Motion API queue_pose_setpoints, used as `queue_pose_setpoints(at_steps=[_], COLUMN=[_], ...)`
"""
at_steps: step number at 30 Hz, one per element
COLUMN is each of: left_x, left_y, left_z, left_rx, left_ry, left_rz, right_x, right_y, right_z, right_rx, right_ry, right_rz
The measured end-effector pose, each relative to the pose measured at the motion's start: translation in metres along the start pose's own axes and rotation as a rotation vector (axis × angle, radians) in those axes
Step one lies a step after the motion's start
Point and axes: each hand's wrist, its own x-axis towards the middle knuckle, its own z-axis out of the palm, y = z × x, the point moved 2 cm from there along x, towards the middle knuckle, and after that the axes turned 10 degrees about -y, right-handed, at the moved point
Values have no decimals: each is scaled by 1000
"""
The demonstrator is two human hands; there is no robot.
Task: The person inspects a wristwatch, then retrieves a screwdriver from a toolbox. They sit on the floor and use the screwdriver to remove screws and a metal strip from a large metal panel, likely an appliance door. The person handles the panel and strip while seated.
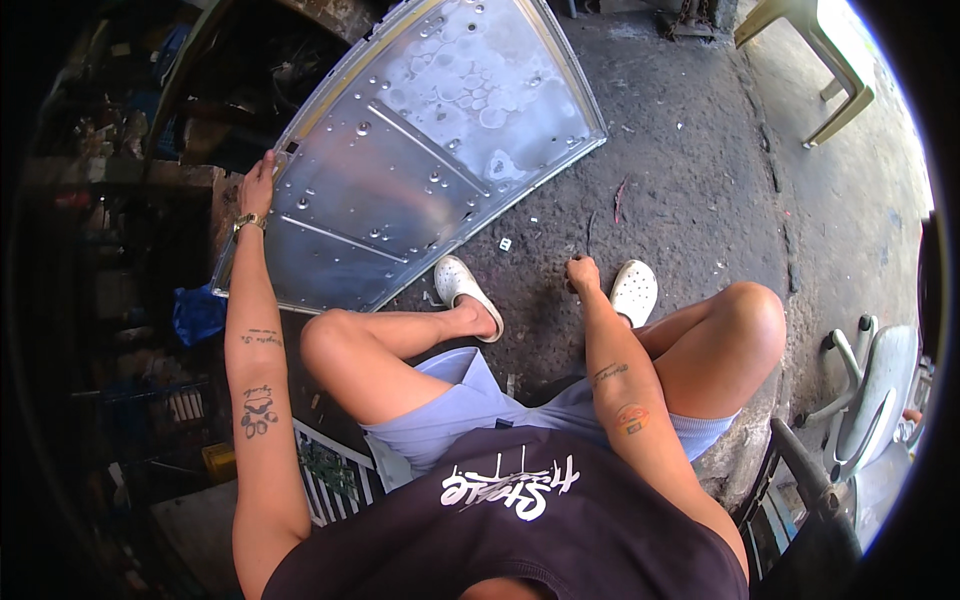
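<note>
A large metal panel [400, 170] with rivets and two long ridges leans in front of me, to the left. It is silvery, with pale blotches near its far end. My left hand [260, 186] is closed round the panel's left edge, the arm stretched out. Between my feet, low over the floor, my right hand [582, 273] is closed in a fist. A thin dark rod [591, 234] extends forward from it; its exact kind is too small to tell. The right hand is apart from the panel.
White clogs [634, 292] are on my feet, the left one close to the panel's lower edge. Small scraps [505, 244] lie on the dark floor. A plastic chair [830, 70] stands far right, and an overturned office chair [870, 400] lies nearer. Cluttered shelves and a blue bag [198, 316] are at left.
</note>
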Motion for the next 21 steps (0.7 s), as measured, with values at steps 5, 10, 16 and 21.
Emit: queue_pose_setpoints(at_steps=[5,10,16,21], left_x=[-1,0,9,4], left_y=[-1,-6,-13,-11], left_z=[1,3,6,5], left_rx=[-60,-32,-49,-5], left_ry=[-2,42,7,16], left_rz=[12,-2,-11,9], right_x=[14,0,-11,1], right_y=[9,1,-6,3], right_z=[4,0,-3,-1], right_rx=[16,76,117,116], right_ry=[56,-4,-8,-15], right_rz=[-65,4,17,0])
